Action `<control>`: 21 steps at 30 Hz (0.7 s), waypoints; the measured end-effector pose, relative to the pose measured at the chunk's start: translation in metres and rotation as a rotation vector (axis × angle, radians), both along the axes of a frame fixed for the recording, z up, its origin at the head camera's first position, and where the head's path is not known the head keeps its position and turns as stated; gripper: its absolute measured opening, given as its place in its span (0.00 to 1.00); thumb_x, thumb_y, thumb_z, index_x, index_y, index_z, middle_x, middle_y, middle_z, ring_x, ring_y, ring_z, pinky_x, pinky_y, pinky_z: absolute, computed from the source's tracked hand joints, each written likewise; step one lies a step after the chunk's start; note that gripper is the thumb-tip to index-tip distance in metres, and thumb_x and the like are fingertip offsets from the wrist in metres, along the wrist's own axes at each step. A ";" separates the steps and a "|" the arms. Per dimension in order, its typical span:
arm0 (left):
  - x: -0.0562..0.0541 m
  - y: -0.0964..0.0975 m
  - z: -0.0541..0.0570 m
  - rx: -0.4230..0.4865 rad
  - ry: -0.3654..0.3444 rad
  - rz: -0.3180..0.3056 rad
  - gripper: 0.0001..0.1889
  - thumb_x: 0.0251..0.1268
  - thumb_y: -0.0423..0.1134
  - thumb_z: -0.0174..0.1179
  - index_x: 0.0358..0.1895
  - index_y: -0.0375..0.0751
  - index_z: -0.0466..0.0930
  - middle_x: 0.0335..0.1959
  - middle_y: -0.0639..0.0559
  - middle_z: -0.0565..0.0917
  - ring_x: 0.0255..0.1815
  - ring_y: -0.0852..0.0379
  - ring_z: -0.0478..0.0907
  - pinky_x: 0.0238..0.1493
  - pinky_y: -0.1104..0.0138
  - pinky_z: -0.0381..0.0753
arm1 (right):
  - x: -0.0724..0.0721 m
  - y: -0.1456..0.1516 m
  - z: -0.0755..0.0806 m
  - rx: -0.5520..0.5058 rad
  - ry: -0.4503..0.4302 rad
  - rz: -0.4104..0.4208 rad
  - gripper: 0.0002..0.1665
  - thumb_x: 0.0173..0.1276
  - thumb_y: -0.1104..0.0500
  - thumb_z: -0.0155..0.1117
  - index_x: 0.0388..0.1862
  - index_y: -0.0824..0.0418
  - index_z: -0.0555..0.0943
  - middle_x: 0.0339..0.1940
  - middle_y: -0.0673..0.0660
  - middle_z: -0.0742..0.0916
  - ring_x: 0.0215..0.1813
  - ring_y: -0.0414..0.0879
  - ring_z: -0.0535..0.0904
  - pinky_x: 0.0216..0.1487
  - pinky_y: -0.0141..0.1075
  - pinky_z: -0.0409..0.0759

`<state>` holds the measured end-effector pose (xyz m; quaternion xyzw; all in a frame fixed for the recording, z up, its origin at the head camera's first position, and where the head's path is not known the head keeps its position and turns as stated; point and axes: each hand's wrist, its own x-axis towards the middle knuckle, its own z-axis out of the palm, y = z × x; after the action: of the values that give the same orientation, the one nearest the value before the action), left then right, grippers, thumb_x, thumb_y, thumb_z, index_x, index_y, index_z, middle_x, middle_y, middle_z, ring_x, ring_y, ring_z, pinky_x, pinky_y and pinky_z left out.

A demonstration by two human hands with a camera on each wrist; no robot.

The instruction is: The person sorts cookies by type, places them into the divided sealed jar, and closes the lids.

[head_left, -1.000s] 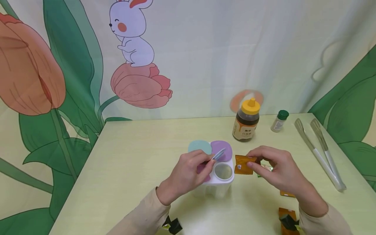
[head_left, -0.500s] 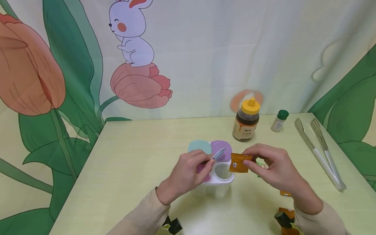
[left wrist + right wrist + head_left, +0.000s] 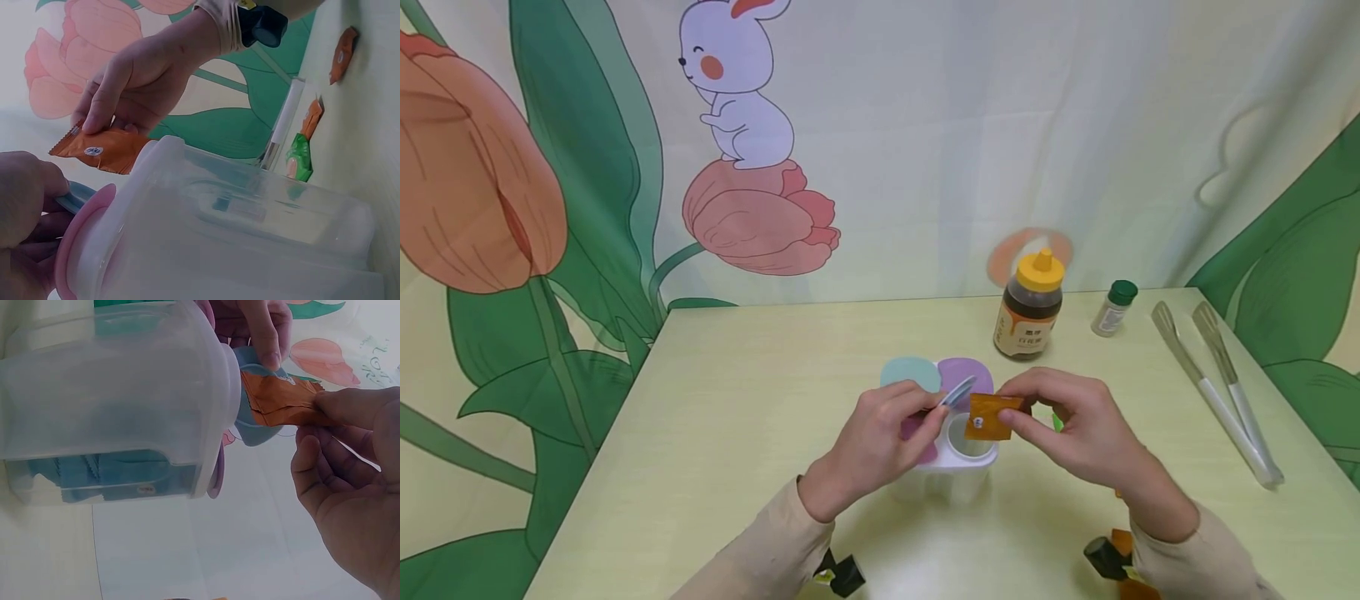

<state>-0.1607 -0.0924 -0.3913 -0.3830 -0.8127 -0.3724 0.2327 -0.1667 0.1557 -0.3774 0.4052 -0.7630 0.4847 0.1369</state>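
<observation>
A clear container (image 3: 106,387) with several compartments and coloured lids stands upright on the table. Its teal lid (image 3: 910,374) and purple lid (image 3: 964,377) lie at the back, and one front compartment (image 3: 956,439) is uncovered. My left hand (image 3: 883,437) pinches a light blue lid (image 3: 257,434) beside that opening, tilted up; a pink lid (image 3: 69,253) sits under the fingers. Between thumb and fingers, my right hand (image 3: 1067,425) holds an orange sachet (image 3: 988,417) over the uncovered compartment, its lower end near the rim. Blue sachets (image 3: 134,478) show through another compartment's wall.
Behind the container stands a honey bottle (image 3: 1028,317) with a yellow cap, and right of it a small green-capped bottle (image 3: 1112,310). Tongs (image 3: 1232,408) lie at the right. An orange sachet (image 3: 343,56) and a green sachet (image 3: 300,156) lie on the table.
My right hand has moved left with the orange sachet, from beside the container to over the uncovered compartment. The left hand and the light blue lid have stayed in place.
</observation>
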 end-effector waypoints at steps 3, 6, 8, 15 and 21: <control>0.000 0.000 0.000 -0.001 -0.008 0.001 0.02 0.58 0.30 0.66 0.32 0.34 0.84 0.26 0.50 0.82 0.24 0.63 0.75 0.30 0.86 0.76 | -0.001 -0.004 -0.002 -0.017 0.025 0.026 0.22 0.52 0.78 0.70 0.42 0.58 0.83 0.36 0.51 0.86 0.35 0.38 0.79 0.36 0.26 0.82; 0.000 0.000 0.000 -0.003 -0.015 -0.001 0.02 0.60 0.31 0.66 0.32 0.34 0.84 0.27 0.49 0.83 0.25 0.63 0.76 0.31 0.86 0.77 | -0.002 -0.006 -0.004 -0.030 0.043 0.045 0.24 0.51 0.79 0.70 0.43 0.58 0.83 0.37 0.52 0.86 0.36 0.39 0.79 0.37 0.26 0.82; 0.000 0.000 0.001 0.000 -0.019 -0.006 0.02 0.60 0.31 0.65 0.32 0.34 0.84 0.27 0.49 0.83 0.25 0.62 0.77 0.31 0.86 0.77 | -0.003 -0.008 -0.005 -0.032 0.056 0.049 0.25 0.50 0.80 0.70 0.44 0.58 0.83 0.37 0.52 0.87 0.36 0.39 0.79 0.37 0.25 0.81; 0.000 0.000 0.000 0.003 -0.010 -0.011 0.03 0.61 0.31 0.65 0.32 0.34 0.85 0.27 0.50 0.83 0.25 0.63 0.76 0.31 0.86 0.77 | -0.005 -0.011 -0.008 -0.029 0.076 0.049 0.26 0.49 0.80 0.70 0.44 0.58 0.83 0.38 0.52 0.87 0.36 0.39 0.79 0.37 0.25 0.81; -0.001 -0.001 -0.001 0.003 -0.006 -0.007 0.02 0.60 0.31 0.66 0.32 0.35 0.85 0.27 0.50 0.83 0.25 0.63 0.76 0.30 0.85 0.76 | -0.004 -0.014 -0.007 -0.005 0.074 0.051 0.23 0.52 0.78 0.71 0.44 0.57 0.83 0.38 0.50 0.87 0.37 0.38 0.79 0.38 0.25 0.81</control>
<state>-0.1617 -0.0929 -0.3921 -0.3842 -0.8116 -0.3756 0.2294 -0.1711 0.1419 -0.3842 0.4418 -0.7455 0.4748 0.1535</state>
